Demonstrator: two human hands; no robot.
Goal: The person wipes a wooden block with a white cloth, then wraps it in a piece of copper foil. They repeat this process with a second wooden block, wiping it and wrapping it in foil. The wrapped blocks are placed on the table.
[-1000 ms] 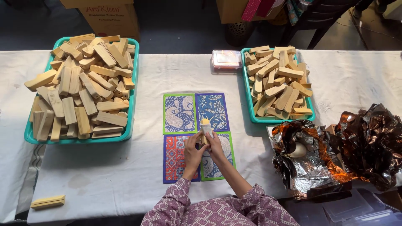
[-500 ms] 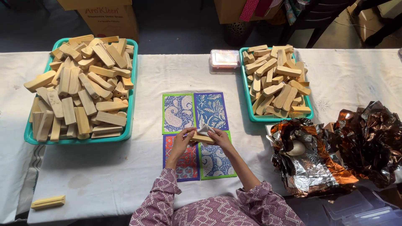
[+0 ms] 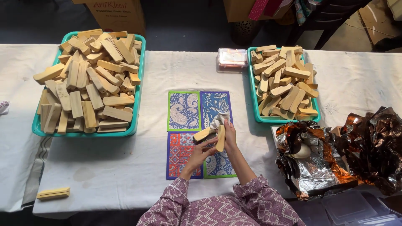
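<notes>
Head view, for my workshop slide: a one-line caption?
Both hands, left hand and right hand, hold wooden pieces over patterned cards between two teal trays.

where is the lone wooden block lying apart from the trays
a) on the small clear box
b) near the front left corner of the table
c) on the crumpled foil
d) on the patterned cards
b: the single wooden block lies on the white cloth at the table's front left corner, below the left tray.

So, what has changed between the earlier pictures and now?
The hands drew apart, then closed in again: the left hand now holds one wooden block, the right hand another wooden block with a pale cloth, over the patterned cards. Both green trays and the foil stayed put.
</notes>
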